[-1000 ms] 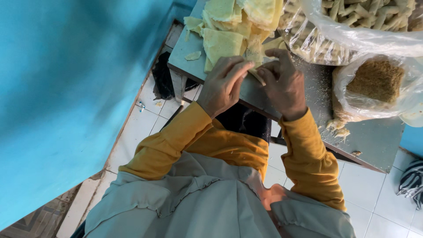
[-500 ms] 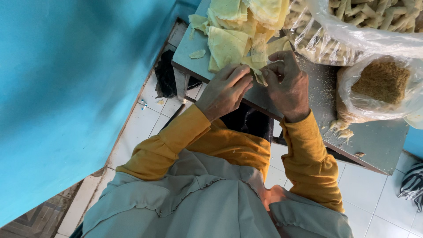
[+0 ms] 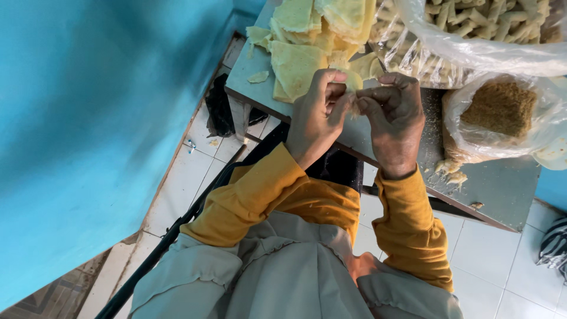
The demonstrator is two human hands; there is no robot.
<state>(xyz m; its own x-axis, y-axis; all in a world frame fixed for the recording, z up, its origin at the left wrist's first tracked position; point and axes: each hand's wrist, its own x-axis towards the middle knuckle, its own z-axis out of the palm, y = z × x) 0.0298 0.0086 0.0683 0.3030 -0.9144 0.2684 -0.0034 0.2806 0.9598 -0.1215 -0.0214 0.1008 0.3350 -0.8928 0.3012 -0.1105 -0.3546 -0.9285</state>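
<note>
Wall: a plain turquoise wall [image 3: 88, 118] fills the left side, beside a white tiled floor [image 3: 183, 177].
Bench: a grey metal bench [image 3: 502, 189] carries everything, dusted with crumbs near its front edge.
Finished rolls: a clear plastic bag of rolled pastry sticks [image 3: 472, 29] at the far right is already well filled, so by my reading many pieces are done.
Wrappers: a stack of thin yellow wrapper sheets [image 3: 301, 41] lies just beyond the hands, still thick, so plenty appears left to roll.
Filling: a smaller plastic bag of brown shredded filling [image 3: 502, 109] sits right of the hands, still holding a good mound.
Left hand: the left hand [image 3: 316, 118] has its grip pressed together, pinching the small wrapper piece [image 3: 353, 80].
Right hand: the right hand [image 3: 396, 121] curls in, fingertips pinching the same piece from the other side, just above the bench edge.
</note>
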